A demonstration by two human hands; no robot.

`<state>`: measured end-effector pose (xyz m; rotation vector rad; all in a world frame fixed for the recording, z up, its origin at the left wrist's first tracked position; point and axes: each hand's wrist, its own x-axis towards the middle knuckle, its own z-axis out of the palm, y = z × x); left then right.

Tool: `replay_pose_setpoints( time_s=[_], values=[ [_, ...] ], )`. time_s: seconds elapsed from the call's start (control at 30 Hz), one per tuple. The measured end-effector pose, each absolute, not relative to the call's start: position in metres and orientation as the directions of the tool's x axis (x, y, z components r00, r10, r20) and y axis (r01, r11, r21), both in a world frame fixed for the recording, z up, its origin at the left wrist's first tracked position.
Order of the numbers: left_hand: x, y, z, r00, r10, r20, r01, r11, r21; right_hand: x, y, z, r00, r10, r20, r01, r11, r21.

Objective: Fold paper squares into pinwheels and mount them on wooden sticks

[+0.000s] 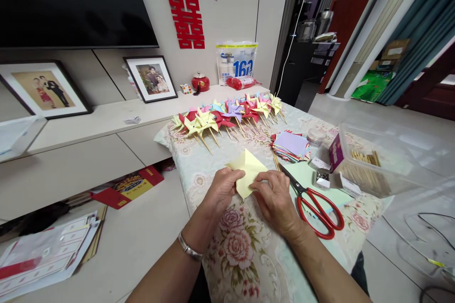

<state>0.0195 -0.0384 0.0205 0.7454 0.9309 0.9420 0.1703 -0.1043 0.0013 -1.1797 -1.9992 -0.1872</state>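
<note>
A pale yellow square of paper (249, 169) is held up over the flowered tablecloth, one corner pointing away from me. My left hand (224, 184) pinches its left edge between thumb and fingers. At the lower right edge, my right hand (273, 195) grips the same sheet with its fingertips. Red-handled scissors (313, 203) lie just right of my right hand, on a pale green sheet (300, 170). Beyond the paper, several finished pinwheels (232, 111) in yellow, red, purple and blue lie in a row on their sticks. A stack of coloured paper squares (291, 145) sits to the right.
A clear plastic box (377, 163) holds wooden sticks (366, 175) at the right. Beside it are a small box of metal pieces (322, 178) and a round clear container (316, 136). Behind stands a cabinet (106, 109) with framed photos (151, 78) and a red pot (201, 83).
</note>
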Motion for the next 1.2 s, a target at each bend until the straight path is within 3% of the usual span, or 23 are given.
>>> replay_pose_setpoints(
  time_s=[0.23, 0.7, 1.2],
  values=[
    [0.02, -0.045, 0.022, 0.303, 0.903, -0.305, -0.328, 0.399, 0.856, 0.174, -0.103, 0.002, -0.238, 0.682, 0.692, 0.763, 0.572, -0.301],
    [0.026, -0.053, 0.006, 0.211, 0.933, -0.293, -0.245, 0.341, 0.908, 0.179, -0.099, -0.003, -0.103, 0.793, 0.601, 0.66, 0.507, -0.555],
    [0.033, -0.058, 0.001, 0.165, 0.956, -0.242, -0.189, 0.271, 0.944, 0.18, -0.094, -0.008, 0.039, 0.919, 0.391, 0.624, 0.283, -0.728]
  ],
)
